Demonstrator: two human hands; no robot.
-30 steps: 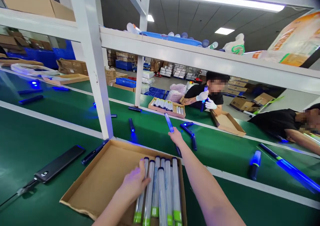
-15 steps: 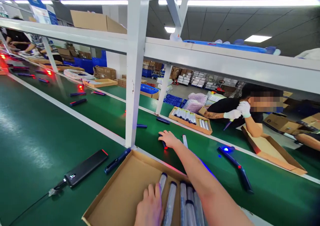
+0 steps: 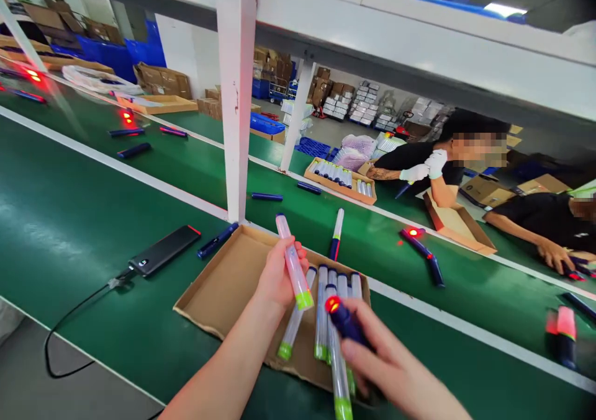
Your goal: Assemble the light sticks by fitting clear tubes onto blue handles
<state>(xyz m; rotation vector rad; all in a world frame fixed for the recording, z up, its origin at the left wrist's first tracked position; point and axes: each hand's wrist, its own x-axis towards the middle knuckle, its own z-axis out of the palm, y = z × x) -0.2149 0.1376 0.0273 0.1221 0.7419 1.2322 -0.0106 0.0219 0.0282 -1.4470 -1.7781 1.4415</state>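
Note:
My left hand is closed around a clear plastic tube with a lime-green end and a dark end, raised above the cardboard tray. In my right hand is a short dark-blue cylindrical light, its near end glowing red; the fingers are slightly blurred. Below both hands, several similar clear tubes lie side by side in the right part of the tray. One tube slants apart from them, under my left hand's tube.
On the green conveyor lie a tube with a dark-blue end, a bent dark-blue light and other dark-blue cylinders. A black power bank with a cable sits left. A white post rises behind the tray. Two co-workers sit opposite.
My left hand has lifted a tube out of the tray. My right hand has come back from the belt with the dark-blue light. The view has tilted downward.

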